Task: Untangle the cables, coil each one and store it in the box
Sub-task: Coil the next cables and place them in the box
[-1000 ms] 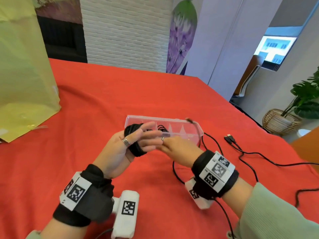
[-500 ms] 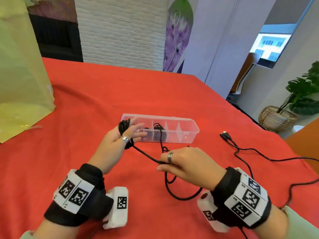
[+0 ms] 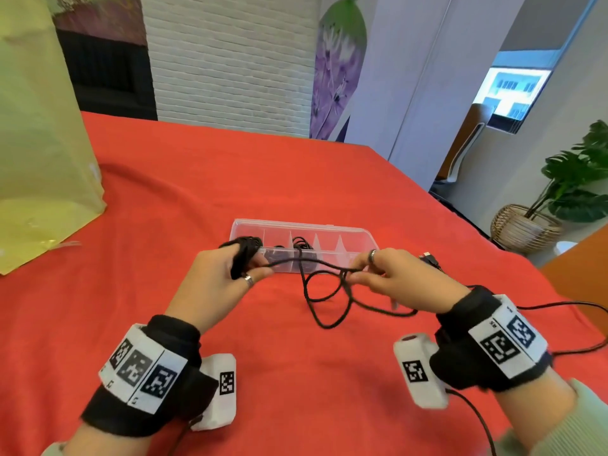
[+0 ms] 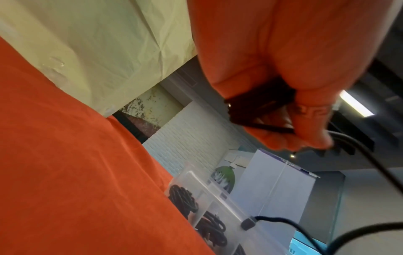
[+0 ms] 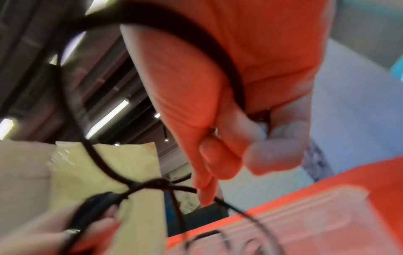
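The left hand [image 3: 218, 278] grips a partly wound coil of thin black cable [image 3: 245, 255], the turns looped round its fingers. The right hand [image 3: 399, 279] pinches the free run of the same cable [image 3: 309, 263] between thumb and fingertips, so the strand spans both hands just in front of the clear plastic compartmented box [image 3: 329, 227]. Slack loops of the cable [image 3: 329, 301] lie on the red tablecloth [image 3: 263, 179] below the hands. In the left wrist view, two wound black coils [image 4: 184, 198] already sit in separate compartments of the box.

Step in hand: coiling, judged about midway through this cable. The next move likely calls for carrying the pinched strand round the left fingers while the slack feeds freely; the crossed loops on the cloth could snag.
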